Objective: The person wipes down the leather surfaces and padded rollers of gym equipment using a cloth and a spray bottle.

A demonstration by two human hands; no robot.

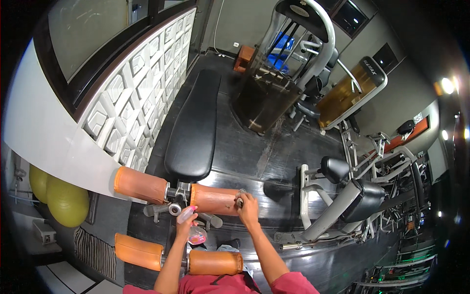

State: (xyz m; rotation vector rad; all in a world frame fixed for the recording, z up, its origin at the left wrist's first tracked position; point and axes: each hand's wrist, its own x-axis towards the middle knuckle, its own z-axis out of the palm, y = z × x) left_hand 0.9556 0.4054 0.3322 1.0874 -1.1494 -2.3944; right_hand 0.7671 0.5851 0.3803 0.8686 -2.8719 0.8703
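Observation:
My left hand (184, 226) is wrapped round a clear spray bottle (197, 236) with a pink and white spray head, held below the bench's upper foam rollers. My right hand (248, 209) is at the outer end of the upper right orange-brown roller (215, 198), fingers curled in on a small greyish thing that I cannot make out. The upper left roller (142, 184) sits across the metal post from it. Nearer to me are two more orange rollers, a left one (139, 251) and a right one (215, 263). A long black padded bench (195, 127) stretches away from the post.
A white patterned block wall (132, 103) runs along the left, with green exercise balls (67, 200) below it. Ahead stands a weight machine (267, 98) with a dark cover. On the right is a grey-framed machine with black pads (364, 200). A striped mat (95, 252) lies lower left.

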